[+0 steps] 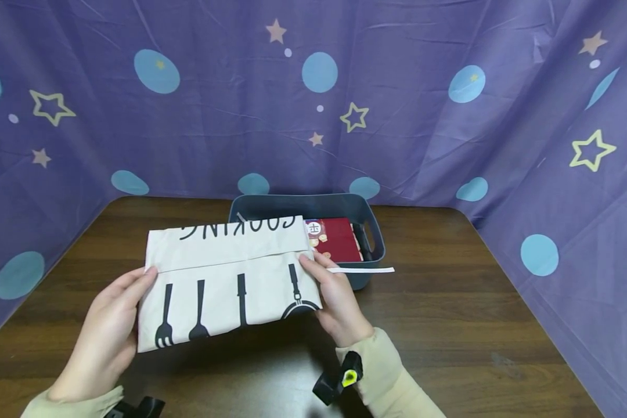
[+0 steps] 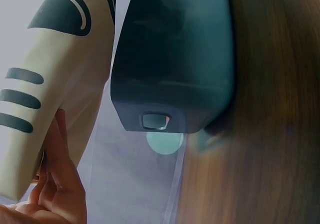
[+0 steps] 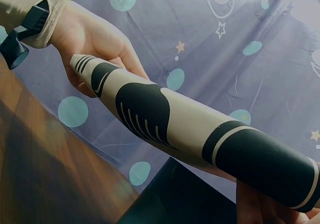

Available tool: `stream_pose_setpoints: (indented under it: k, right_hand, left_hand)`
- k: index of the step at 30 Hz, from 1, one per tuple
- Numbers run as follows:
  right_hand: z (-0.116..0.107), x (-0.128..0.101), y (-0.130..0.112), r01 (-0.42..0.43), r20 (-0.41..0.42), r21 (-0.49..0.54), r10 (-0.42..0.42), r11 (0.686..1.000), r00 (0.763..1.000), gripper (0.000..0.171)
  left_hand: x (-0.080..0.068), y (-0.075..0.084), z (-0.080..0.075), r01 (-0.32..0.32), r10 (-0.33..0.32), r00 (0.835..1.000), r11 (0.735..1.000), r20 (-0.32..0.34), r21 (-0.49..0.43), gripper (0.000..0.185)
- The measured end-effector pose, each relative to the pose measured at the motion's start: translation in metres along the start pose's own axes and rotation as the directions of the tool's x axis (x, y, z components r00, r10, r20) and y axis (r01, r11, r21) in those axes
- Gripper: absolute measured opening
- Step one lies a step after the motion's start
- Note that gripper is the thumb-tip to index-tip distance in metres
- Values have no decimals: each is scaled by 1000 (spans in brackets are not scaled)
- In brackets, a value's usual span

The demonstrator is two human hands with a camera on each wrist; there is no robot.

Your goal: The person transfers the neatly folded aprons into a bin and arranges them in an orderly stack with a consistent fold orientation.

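Observation:
Both hands hold up a folded white apron (image 1: 224, 284) printed with dark cutlery and the word COOKING, upside down in the head view. My left hand (image 1: 107, 325) pinches its left edge, thumb on top and fingers underneath. At the opposite edge, my right hand (image 1: 339, 302) grips it the same way. A thin white strap (image 1: 366, 270) sticks out to the right past the right hand. Dark bowl-like and utensil prints cover the underside of the apron (image 3: 190, 124) in the right wrist view. The folded bundle is tilted above the table, partly overlapping the bin behind it.
A dark blue-grey plastic bin (image 1: 303, 203) stands at the table's back, with a handle slot on its side. Inside lie a red box (image 1: 339, 239) and a black item (image 1: 361, 241). Beneath is a brown wooden table (image 1: 449, 325); a purple patterned curtain (image 1: 397, 116) surrounds it.

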State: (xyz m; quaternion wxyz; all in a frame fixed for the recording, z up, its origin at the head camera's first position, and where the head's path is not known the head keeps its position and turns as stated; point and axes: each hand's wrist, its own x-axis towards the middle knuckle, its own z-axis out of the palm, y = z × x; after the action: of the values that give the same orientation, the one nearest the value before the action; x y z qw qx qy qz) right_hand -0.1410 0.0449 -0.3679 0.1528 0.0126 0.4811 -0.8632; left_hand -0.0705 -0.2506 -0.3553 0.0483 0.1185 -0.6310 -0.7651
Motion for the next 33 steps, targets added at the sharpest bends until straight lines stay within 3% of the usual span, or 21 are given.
stream_pose_setpoints:
  k: [5, 12, 21, 33]
  right_hand:
    - [-3, -2, -3, -3, -17, -3, 3, 1000, 1000, 48]
    - [-9, -5, -8, 39, -9, -21, -39, 999, 999, 34]
    - [-18, -7, -15, 58, -16, -38, -58, 998, 998, 36]
    - [-29, -12, -19, 69, -56, -5, -70, 998, 996, 31]
  left_hand:
    - [2, 0, 5, 16, -16, 1000, 1000, 11, 5, 14]
    - [3, -1, 15, 21, -21, 1000, 1000, 18, 1, 20]
    - [2, 0, 28, 22, -22, 1000, 1000, 12, -14, 25]
    - [2, 1, 46, 58, -58, 998, 997, -8, 57, 45]
